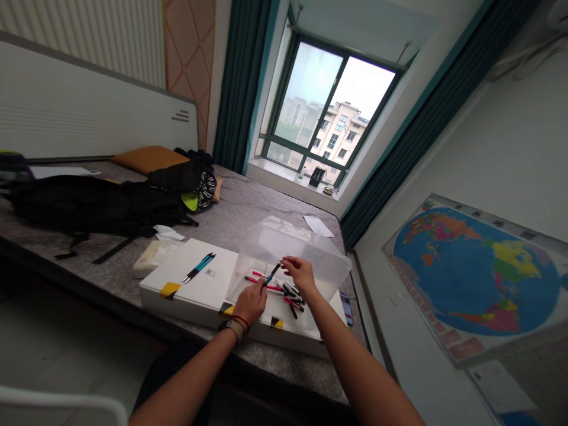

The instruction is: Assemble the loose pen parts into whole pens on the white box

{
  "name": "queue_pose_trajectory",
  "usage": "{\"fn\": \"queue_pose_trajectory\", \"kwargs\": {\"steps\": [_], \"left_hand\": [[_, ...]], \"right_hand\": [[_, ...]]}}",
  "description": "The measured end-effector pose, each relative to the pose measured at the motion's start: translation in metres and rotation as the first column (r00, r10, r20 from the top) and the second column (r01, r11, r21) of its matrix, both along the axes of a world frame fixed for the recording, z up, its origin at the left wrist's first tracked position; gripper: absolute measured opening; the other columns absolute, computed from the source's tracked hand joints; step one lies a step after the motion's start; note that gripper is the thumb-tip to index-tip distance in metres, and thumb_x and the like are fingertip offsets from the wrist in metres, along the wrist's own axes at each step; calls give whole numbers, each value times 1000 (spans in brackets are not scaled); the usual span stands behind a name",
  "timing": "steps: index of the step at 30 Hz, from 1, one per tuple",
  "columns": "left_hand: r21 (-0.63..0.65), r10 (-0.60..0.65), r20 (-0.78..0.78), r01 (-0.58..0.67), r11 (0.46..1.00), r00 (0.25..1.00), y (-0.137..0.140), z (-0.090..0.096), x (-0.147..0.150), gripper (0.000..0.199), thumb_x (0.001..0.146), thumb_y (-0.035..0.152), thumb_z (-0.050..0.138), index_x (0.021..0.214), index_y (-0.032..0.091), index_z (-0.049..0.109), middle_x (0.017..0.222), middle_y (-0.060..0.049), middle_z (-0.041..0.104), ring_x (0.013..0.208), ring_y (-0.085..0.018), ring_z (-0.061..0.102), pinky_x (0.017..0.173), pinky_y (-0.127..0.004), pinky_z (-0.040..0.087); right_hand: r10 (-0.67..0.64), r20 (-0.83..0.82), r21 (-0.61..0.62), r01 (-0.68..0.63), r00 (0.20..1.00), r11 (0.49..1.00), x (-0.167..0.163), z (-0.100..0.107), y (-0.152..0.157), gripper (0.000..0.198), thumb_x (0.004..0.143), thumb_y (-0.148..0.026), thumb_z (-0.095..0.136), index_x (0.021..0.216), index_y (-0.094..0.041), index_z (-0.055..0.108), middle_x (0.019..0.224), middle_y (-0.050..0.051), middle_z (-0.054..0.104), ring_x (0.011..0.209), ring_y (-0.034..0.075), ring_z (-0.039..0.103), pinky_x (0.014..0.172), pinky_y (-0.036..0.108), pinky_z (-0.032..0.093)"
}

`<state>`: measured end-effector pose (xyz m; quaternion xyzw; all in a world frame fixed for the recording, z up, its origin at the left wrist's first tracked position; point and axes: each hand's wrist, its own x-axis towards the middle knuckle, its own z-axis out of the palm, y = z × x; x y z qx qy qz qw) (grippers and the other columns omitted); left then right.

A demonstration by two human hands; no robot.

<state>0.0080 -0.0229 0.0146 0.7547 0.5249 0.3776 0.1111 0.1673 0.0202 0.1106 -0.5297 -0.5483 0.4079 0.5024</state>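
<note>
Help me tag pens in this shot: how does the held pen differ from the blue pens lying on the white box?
The held pen is raised at a slant in the left hand; the blue pens lie on the white box. Fingers cover part of the held pen, while nothing covers the blue pens. Both the held pen and the blue pens show blue and black.

Grey mattress (261, 195) beneath black backpack (89, 201), orange cushion (146, 158), white box (224, 260) and loose paper (318, 226).
</note>
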Motion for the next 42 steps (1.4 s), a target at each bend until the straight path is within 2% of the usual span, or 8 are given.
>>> {"fn": "queue_pose_trajectory", "kwargs": {"steps": [12,17,21,25,28,31,36,42], "left_hand": [[16,-21,37,20,1000,999,0,2,0,27,93,25,33,109,18,53,80,-6,64,75,-20,61,68,-28,42],[23,-21,51,19,1000,998,1,-1,0,27,93,26,34,111,18,53,81,-6,65,76,-20,62,69,-28,45],[61,-24,111,18,998,994,4,-7,1,27,93,27,35,114,19,51,91,-7,66,81,-20,64,72,-30,48],[93,-33,171,17,996,985,8,-13,2,25,93,27,38,114,20,51,100,-7,66,88,-20,64,76,-32,50],[109,-44,192,23,994,980,10,-17,2,24,93,27,40,113,21,52,104,-7,65,94,-21,63,81,-33,50],[123,-63,199,39,992,978,12,-20,2,24,92,26,41,112,21,53,106,-7,65,97,-20,62,86,-35,50],[150,-78,202,48,988,976,15,-24,2,24,92,28,43,112,22,55,106,-7,65,98,-20,61,87,-35,50],[193,-74,186,38,981,980,16,-26,2,27,92,27,43,114,21,56,107,-8,66,98,-20,62,88,-36,51]], "right_hand": [[63,84,-46,-59,994,997,5,6,-1,32,66,-39,69,86,-13,69,81,8,70,71,17,66,60,28,54],[86,267,-18,-84,960,996,14,4,6,27,71,-36,65,86,-14,69,73,5,68,68,16,64,58,27,53],[89,523,33,-125,848,992,21,13,10,18,78,-32,61,84,-17,68,72,3,67,63,14,60,56,25,49],[63,743,66,-167,666,984,23,24,8,15,84,-32,56,84,-19,64,76,2,66,67,13,58,62,24,42],[90,861,13,-198,501,980,23,26,5,28,92,-36,42,86,-18,62,77,4,67,70,15,57,64,25,37],[126,921,-61,-183,369,981,23,25,3,46,96,-43,30,78,-18,64,78,8,67,71,17,57,64,26,33],[155,932,-126,-107,327,986,26,25,-2,59,94,-55,24,73,-17,64,75,10,66,70,18,57,62,27,28],[116,931,-58,-173,346,983,30,32,-14,39,96,-46,29,100,-18,56,87,8,65,75,17,56,62,25,27]]}}
